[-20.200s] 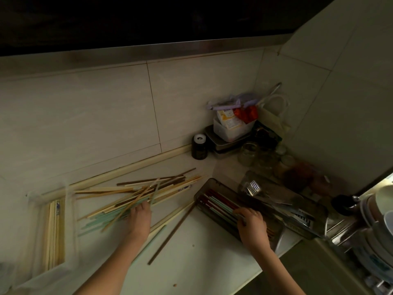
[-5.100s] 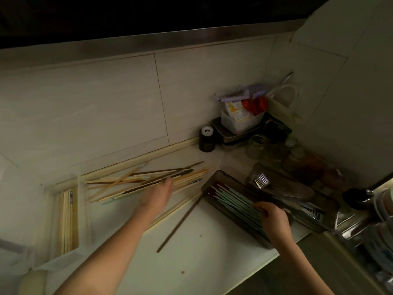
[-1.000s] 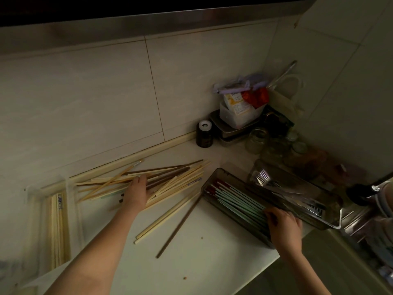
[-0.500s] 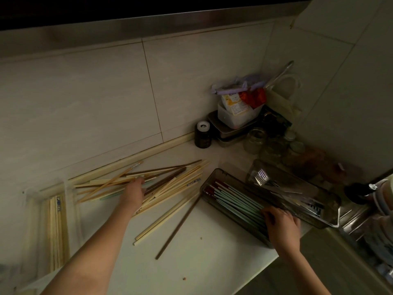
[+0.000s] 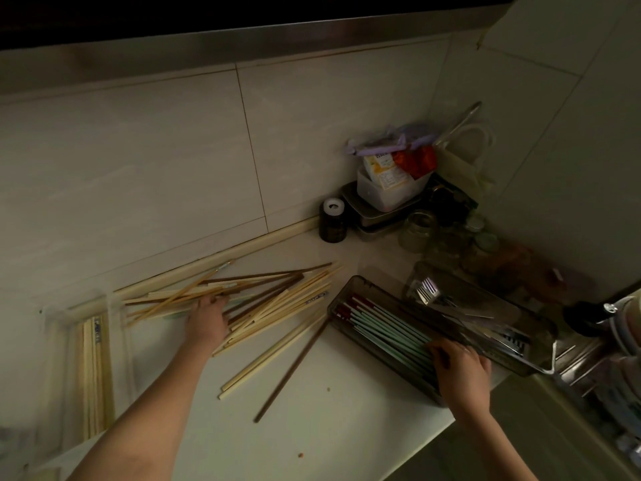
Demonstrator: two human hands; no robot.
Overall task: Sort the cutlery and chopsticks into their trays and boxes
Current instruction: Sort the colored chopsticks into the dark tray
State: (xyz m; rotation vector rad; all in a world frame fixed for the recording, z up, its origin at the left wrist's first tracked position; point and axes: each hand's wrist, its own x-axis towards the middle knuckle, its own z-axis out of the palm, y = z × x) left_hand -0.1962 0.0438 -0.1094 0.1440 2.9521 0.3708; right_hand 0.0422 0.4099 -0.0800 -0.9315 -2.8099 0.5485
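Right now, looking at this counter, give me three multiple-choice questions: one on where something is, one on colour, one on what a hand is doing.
1. Where does the fork lie?
A. in the clear tray right of the dark tray
B. among the loose chopsticks
C. in the clear box at far left

2. What colour are most chopsticks in the dark tray?
A. black
B. pale green
C. orange

3. What is the left hand doing?
A. lifting a jar
B. hanging off the counter
C. resting on the loose chopsticks

Answers: 1 A, its tines show at that tray's far end. 2 B, pale green sticks fill it, with a few red ends. 3 C, it lies on the pile.
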